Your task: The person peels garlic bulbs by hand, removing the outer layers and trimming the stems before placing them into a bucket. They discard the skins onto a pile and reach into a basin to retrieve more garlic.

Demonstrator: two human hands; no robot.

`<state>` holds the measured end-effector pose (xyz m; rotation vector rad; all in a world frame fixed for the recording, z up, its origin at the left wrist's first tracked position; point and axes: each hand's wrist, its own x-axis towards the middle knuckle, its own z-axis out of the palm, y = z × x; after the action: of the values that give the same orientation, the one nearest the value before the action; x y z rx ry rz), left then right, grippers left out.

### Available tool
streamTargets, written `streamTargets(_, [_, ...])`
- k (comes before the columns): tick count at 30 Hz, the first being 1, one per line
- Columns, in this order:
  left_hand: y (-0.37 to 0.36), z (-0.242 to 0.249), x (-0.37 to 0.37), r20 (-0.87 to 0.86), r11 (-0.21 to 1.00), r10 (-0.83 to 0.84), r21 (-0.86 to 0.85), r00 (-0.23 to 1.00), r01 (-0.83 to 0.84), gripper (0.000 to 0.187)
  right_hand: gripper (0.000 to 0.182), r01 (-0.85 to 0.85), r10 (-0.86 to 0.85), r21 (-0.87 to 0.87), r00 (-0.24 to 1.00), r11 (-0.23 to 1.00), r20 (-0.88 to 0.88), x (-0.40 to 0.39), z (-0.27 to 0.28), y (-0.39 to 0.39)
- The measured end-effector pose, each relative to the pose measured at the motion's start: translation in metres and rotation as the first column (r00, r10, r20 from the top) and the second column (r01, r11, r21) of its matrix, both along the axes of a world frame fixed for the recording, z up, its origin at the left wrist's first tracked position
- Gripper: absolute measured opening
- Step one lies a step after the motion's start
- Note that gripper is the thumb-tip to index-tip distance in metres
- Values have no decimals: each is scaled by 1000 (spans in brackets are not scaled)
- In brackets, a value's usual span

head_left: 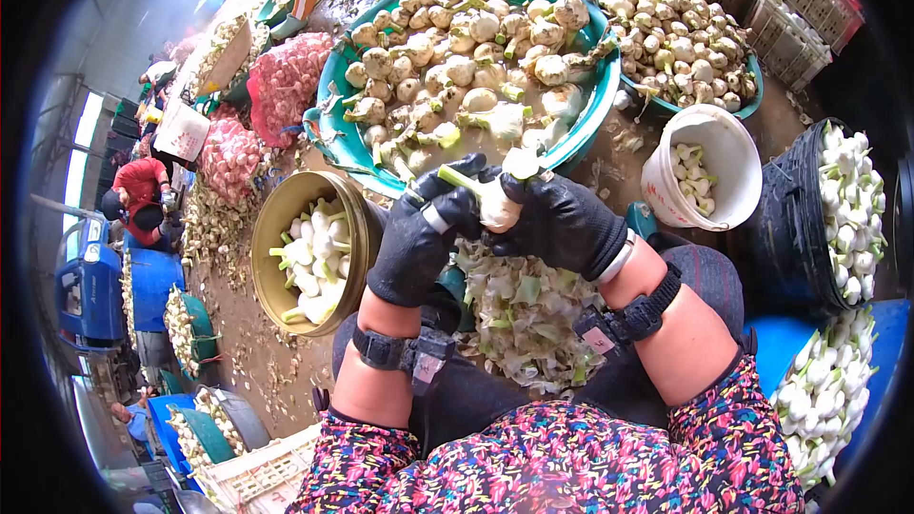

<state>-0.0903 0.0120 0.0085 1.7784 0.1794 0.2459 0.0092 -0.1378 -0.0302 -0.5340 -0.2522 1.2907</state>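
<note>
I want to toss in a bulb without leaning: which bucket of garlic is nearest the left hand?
The tan bucket, just outside the left hand; the white bucket and black bucket are beyond the right hand.

Teal-green on wide tub, black on gloves, yellow-tan on bucket, multicoloured pink-blue-yellow print on sleeves, red on distant shirt.

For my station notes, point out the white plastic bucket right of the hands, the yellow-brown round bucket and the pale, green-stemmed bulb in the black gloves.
White plastic bucket (739, 171): head view, inner wall.
Yellow-brown bucket (292, 205): head view, inner wall.
Pale bulb (500, 207): head view, rounded body.
</note>
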Motion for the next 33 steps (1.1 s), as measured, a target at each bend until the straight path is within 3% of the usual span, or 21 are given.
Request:
streamTargets(1, [2,-5,-1,-2,1000,3,-4,1000,-3,27,49,31,-27,-72,998,997,49,-2,-4,4])
streamTargets(2, [5,-11,-1,-3,997,34,-70,999,-34,25,33,203,-175,-51,928,978,329,-3,-8,11])
streamTargets(3, [7,-13,0,-4,989,63,-134,998,-63,23,33,202,-174,-51,927,978,331,-3,-11,11])
streamTargets(5, [10,-14,-1,-27,978,97,-182,995,-100,18,23,613,-470,190,334,767,817,-6,-9,9])
streamTargets(6, [16,-13,-1,43,994,107,-12,993,-106,16,18,556,-383,477,-284,681,879,0,0,7])
streamTargets(7, [20,-11,0,115,980,105,159,988,-123,16,20,476,-353,488,-348,732,868,-9,11,2])
streamTargets(8, [23,-7,1,296,828,-21,540,955,-150,21,21,364,-180,298,-324,882,929,-19,1,1])
streamTargets(9, [26,-11,2,300,825,-17,543,954,-156,21,23,242,5,78,-326,967,945,-26,-7,0])
streamTargets(11, [29,-25,4,357,897,45,397,933,-195,27,24,15,532,-536,-146,844,834,-29,-14,-4])
streamTargets(12, [31,-25,-3,382,718,-58,658,923,-227,25,26,43,668,-674,-191,738,719,-32,-3,-8])
streamTargets(15, [27,-29,-3,429,710,-76,657,900,-253,25,34,447,460,-378,-87,811,884,-17,-10,-7])
streamTargets(16, [27,-33,-3,430,710,-76,657,900,-254,25,33,486,346,-339,79,805,935,-13,-6,-9])
streamTargets(18, [28,-38,-1,105,993,113,5,988,-114,30,30,549,142,-286,291,785,946,-10,3,-9])
streamTargets(19, [27,-40,-1,103,994,108,7,989,-109,30,30,553,139,-286,293,782,946,-11,1,-9])
streamTargets(21, [18,-29,0,222,869,24,478,975,-130,25,30,555,11,-128,209,822,978,-13,-6,-8])
streamTargets(22, [20,-17,-3,166,982,184,1,969,-186,21,31,328,243,-255,80,909,967,-12,-13,-9])
streamTargets(23, [33,-5,-4,50,854,290,-464,956,-235,16,33,112,416,-404,-110,908,903,-6,-18,-7])
streamTargets(25, [80,14,-30,150,911,413,-86,898,-404,13,34,66,476,-472,-93,879,875,-6,-8,-11])
streamTargets(27, [126,30,-54,139,796,551,209,823,-568,17,34,254,385,-372,2,893,923,0,-4,-10])
streamTargets(29, [149,51,-69,35,601,548,678,836,-423,19,30,383,358,-363,88,849,930,8,6,-9])
streamTargets(33, [135,38,-23,2,713,318,659,948,-241,21,20,517,130,-200,169,832,977,5,-4,-4])
